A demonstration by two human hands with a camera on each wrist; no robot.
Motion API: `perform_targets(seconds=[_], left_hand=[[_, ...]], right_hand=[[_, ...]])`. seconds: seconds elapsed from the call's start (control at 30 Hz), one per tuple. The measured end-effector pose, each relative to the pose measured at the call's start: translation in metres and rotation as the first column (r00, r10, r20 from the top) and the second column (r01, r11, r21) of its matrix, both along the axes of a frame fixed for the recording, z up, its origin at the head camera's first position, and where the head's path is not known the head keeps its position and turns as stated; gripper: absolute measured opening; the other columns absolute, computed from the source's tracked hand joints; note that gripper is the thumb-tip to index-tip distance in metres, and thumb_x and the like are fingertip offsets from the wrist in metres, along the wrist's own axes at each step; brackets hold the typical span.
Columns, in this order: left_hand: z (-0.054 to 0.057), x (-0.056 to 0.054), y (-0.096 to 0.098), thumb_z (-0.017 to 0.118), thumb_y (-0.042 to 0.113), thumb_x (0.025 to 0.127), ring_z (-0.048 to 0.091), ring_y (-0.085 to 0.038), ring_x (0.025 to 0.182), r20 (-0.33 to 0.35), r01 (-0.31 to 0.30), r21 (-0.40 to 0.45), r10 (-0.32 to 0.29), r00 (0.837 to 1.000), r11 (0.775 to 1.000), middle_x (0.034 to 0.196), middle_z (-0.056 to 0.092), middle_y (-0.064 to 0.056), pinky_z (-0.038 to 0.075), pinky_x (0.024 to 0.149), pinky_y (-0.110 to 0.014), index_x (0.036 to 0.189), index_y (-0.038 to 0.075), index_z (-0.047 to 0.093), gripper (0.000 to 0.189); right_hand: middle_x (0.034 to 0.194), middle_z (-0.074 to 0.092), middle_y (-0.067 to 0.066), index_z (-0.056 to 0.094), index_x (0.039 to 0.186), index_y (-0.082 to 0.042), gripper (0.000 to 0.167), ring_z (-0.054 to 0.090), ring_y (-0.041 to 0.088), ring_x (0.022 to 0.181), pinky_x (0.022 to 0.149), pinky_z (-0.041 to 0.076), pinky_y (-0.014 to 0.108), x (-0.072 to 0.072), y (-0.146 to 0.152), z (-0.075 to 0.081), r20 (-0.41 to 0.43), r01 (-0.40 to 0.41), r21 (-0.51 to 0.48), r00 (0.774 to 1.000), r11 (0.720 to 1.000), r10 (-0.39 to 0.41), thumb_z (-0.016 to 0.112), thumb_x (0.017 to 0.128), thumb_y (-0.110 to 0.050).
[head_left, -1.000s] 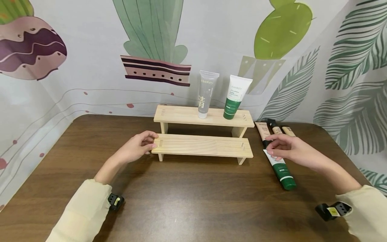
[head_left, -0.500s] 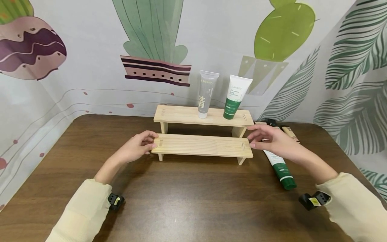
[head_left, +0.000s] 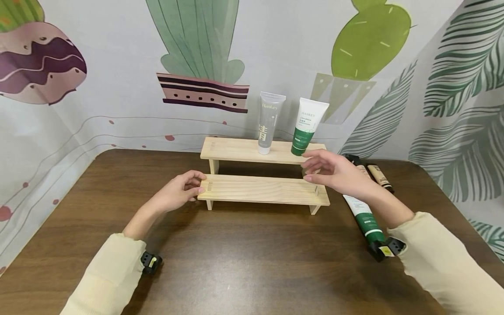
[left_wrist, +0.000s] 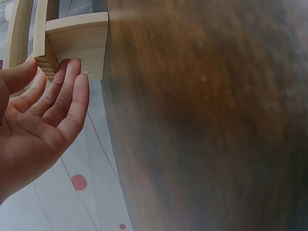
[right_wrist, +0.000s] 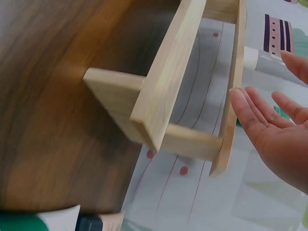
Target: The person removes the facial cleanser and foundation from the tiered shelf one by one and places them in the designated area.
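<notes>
A two-tier wooden stand [head_left: 261, 189] on the tabletop [head_left: 236, 262] is pinched at its lower left end by the left hand [head_left: 179, 191].
The right hand [head_left: 334, 173], thumb and fingers apart, is held near the stand's right end, nothing gripped. A grey tube [head_left: 270, 120] and a white-and-green tube [head_left: 309, 118] are stood on the upper tier [head_left: 232, 149]; other tubes [head_left: 366, 218] are laid at right.

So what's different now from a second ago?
The right hand has moved left and slightly forward, from over the lying green tube to the right end of the shelves, near the standing green tube. It doesn't appear to hold anything. The left hand still holds the lower shelf at its left end; the gray tube and standing green tube haven't moved.
</notes>
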State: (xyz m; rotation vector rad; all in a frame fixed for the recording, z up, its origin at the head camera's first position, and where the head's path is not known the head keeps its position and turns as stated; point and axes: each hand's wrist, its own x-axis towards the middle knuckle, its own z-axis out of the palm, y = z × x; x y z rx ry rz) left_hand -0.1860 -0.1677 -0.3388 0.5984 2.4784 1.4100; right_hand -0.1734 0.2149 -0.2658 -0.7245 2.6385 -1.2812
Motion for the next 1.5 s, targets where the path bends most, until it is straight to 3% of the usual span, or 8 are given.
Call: perform_targets(seconds=[0.17,0.43,0.67,1.1,1.33,1.5], left_hand=[[0.001,0.001,0.000,0.052,-0.002,0.091,0.059,-0.023,0.080,0.003,-0.001,-0.006,0.001,1.000,1.000,0.103,0.056,-0.023,0.051,0.068,-0.038,0.117,-0.008,0.045,0.028],[-0.002,-0.001,0.001,0.052,-0.004,0.090,0.057,-0.022,0.082,0.013,-0.006,0.017,0.006,1.000,1.000,0.100,0.056,-0.022,0.051,0.068,-0.037,0.116,-0.009,0.045,0.027],[-0.002,-0.002,0.000,0.052,-0.004,0.090,0.057,-0.022,0.081,0.020,-0.008,0.019,0.008,1.000,1.000,0.100,0.055,-0.022,0.051,0.067,-0.037,0.116,-0.009,0.045,0.027],[-0.001,-0.002,0.000,0.052,-0.002,0.090,0.057,-0.022,0.081,0.029,-0.012,0.012,0.011,1.000,1.000,0.100,0.056,-0.021,0.050,0.068,-0.037,0.116,-0.008,0.045,0.028],[-0.001,-0.002,0.000,0.052,-0.002,0.090,0.057,-0.022,0.082,0.036,-0.013,0.009,0.012,0.999,1.000,0.100,0.056,-0.021,0.050,0.068,-0.037,0.117,-0.008,0.045,0.028],[-0.001,-0.001,0.000,0.052,-0.003,0.090,0.057,-0.022,0.081,0.037,-0.014,0.012,0.014,0.999,1.000,0.101,0.056,-0.021,0.050,0.068,-0.037,0.116,-0.008,0.044,0.028]], right_hand=[[0.113,0.056,0.015,0.044,0.127,0.002,0.048,0.055,0.027,0.103,0.088,0.044,0.039,-0.006,-0.014,0.002,-0.001,0.015,-0.007,1.000,1.000,-0.015,0.065,0.084,-0.008],[0.119,0.052,0.019,0.043,0.127,0.003,0.049,0.053,0.028,0.108,0.085,0.046,0.033,-0.014,-0.035,0.005,-0.010,0.021,-0.120,1.000,0.993,-0.023,0.065,0.084,-0.005],[0.123,0.050,0.020,0.045,0.125,0.002,0.047,0.052,0.031,0.107,0.088,0.044,0.037,-0.022,-0.053,0.005,-0.026,0.040,-0.199,0.999,0.979,-0.046,0.065,0.082,0.000],[0.118,0.051,0.020,0.041,0.125,0.003,0.049,0.053,0.030,0.103,0.084,0.047,0.036,-0.038,-0.071,-0.001,-0.003,0.141,-0.250,0.989,0.958,-0.146,0.065,0.082,-0.001],[0.113,0.052,0.024,0.035,0.122,0.006,0.049,0.054,0.032,0.099,0.084,0.047,0.034,-0.046,-0.081,-0.006,0.017,0.157,-0.344,0.987,0.926,-0.161,0.062,0.081,0.006],[0.111,0.053,0.026,0.033,0.121,0.006,0.050,0.053,0.032,0.097,0.084,0.046,0.034,-0.048,-0.087,-0.008,0.007,0.177,-0.358,0.982,0.917,-0.186,0.062,0.081,0.007]])
